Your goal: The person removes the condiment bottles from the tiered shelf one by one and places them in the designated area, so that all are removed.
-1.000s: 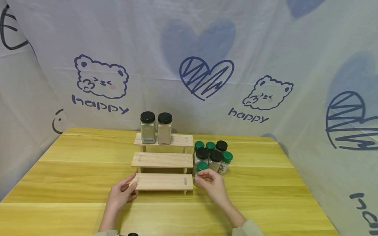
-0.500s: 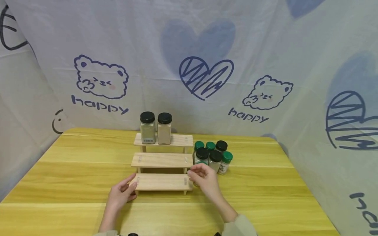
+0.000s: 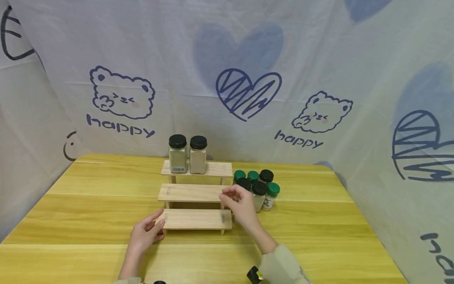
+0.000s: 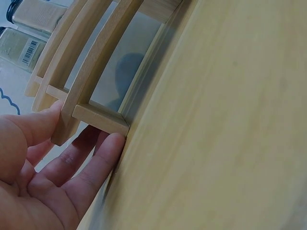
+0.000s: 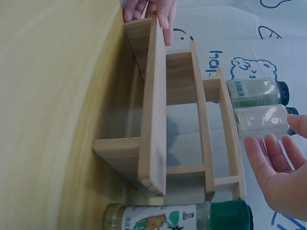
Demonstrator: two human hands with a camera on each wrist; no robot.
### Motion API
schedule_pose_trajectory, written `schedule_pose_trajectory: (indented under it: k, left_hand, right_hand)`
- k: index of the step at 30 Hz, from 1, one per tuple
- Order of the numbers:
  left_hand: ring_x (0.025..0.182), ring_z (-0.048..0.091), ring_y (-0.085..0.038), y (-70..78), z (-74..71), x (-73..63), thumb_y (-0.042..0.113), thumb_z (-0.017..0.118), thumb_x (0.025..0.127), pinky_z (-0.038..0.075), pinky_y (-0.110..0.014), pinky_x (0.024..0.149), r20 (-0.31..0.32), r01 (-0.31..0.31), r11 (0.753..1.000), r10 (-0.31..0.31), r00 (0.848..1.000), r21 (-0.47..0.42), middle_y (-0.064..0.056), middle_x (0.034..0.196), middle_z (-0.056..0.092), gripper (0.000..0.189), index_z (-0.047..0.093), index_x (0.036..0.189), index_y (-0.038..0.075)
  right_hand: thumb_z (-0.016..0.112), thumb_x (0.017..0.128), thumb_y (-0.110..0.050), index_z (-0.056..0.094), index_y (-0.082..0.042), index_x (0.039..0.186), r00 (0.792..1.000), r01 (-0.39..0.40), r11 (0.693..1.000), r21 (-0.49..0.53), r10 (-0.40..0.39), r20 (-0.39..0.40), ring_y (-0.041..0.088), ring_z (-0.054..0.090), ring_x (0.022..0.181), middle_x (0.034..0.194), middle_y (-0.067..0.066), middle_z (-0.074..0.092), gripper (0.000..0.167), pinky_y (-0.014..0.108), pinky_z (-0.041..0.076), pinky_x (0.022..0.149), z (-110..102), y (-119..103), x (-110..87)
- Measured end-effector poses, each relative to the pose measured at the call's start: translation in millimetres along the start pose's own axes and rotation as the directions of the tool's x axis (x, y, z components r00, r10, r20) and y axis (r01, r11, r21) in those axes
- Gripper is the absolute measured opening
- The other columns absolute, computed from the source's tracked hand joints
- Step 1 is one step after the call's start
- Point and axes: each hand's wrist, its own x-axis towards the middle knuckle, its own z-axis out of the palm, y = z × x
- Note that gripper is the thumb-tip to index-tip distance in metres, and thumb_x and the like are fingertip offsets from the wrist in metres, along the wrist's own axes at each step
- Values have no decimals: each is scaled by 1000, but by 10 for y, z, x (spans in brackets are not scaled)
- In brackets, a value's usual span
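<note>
A three-step wooden display rack [image 3: 195, 217] stands on the table. My left hand [image 3: 144, 233] grips the left end of its lowest step; in the left wrist view the thumb lies over the board's end and fingertips are at the leg. Over the right end of the middle step hovers my right hand [image 3: 241, 203], its fingers loosely bent around nothing, as the right wrist view shows. Two black-lidded spice jars, one greenish [image 3: 178, 157] and one beige [image 3: 198, 157], stand on the top step. A green-lidded jar [image 5: 160, 218] by the rack's right end is mostly hidden behind my right hand in the head view.
Right of the rack several spice jars cluster, including a black-lidded jar [image 3: 259, 195] and a small green-lidded jar [image 3: 271, 196]. A printed cloth [image 3: 248, 51] hangs behind the wooden table [image 3: 88, 221]. A black object [image 3: 253, 275] shows by the right sleeve.
My right hand has moved up and left from the front green-lidded jar to the right end of the middle step. My left hand has stayed on the lowest step.
</note>
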Motion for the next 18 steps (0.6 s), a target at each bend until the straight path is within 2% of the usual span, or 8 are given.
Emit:
schedule_pose_trajectory:
  k: [4, 8, 11, 18]
  left_hand:
    - [78, 58, -16, -6, 2, 4, 8, 53, 90, 54, -28, 69, -4, -6, 1000, 6, 1000, 0, -32, 121, 46, 42, 43, 131, 3]
    - [77, 58, -17, -14, 6, 10, 8, 54, 90, 54, -28, 68, -12, -3, 1000, 3, 1000, -8, -29, 115, 52, 42, 44, 130, 3]
    - [77, 58, -17, -14, 7, 9, 8, 54, 90, 54, -28, 68, -16, 3, 1000, -3, 1000, -8, -25, 111, 55, 42, 44, 130, 3]
    - [77, 57, -16, -16, 6, 13, 8, 53, 90, 54, -29, 68, -21, 0, 1000, 0, 1000, -6, -23, 109, 57, 41, 45, 130, 3]
  right_hand:
    - [60, 82, 3, 57, 14, 93, 1000, 24, 999, -33, -25, -19, 23, 57, 74, 85, 19, 60, 16, 28, 52, 63, 53, -130, 61]
    - [62, 81, 2, 59, 11, 91, 997, 52, 997, -58, -55, -57, 24, 57, 80, 88, 20, 60, 14, 25, 50, 64, 88, -149, 134]
    - [63, 80, 3, 59, 10, 92, 994, 71, 996, -45, -75, -79, 28, 56, 87, 92, 22, 60, 14, 20, 48, 65, 101, -76, 213]
    - [67, 78, -1, 56, 9, 102, 988, 107, 993, 52, -100, -113, 29, 54, 96, 102, 25, 56, 28, 26, 49, 80, 155, 135, 446]
